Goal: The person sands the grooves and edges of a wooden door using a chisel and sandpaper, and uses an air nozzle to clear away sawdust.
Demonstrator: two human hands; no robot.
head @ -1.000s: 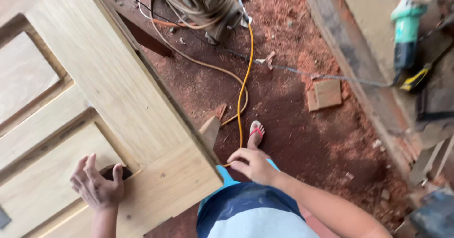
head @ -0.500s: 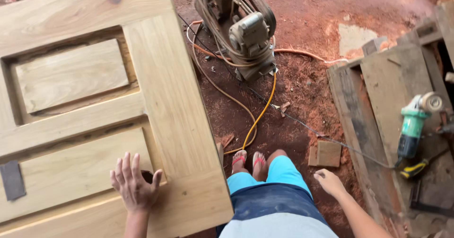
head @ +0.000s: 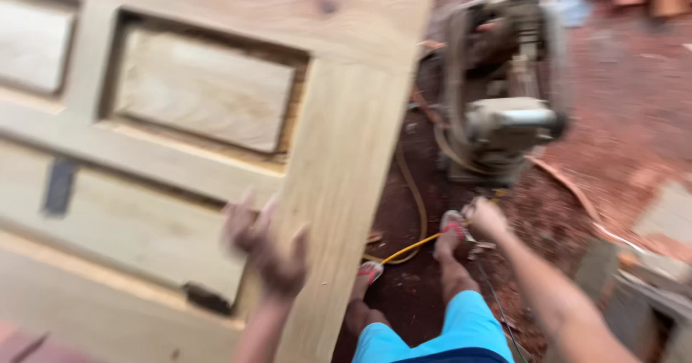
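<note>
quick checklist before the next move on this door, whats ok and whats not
1. Left hand on the wooden door: ok, it rests by the stile; blur hides the fingers.
2. Right hand free: cannot tell, it hangs near a thin cable, too blurred.
3. Yellow cord away from the feet: not ok, it runs between the sandals.
4. Machine clear of the door: ok, a gap shows.
5. Floor footing: cannot tell, reddish sawdust everywhere.

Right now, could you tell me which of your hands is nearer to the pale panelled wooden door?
Left. The left hand is at the pale panelled wooden door; the right hand hangs off its edge, over the red floor.
</note>
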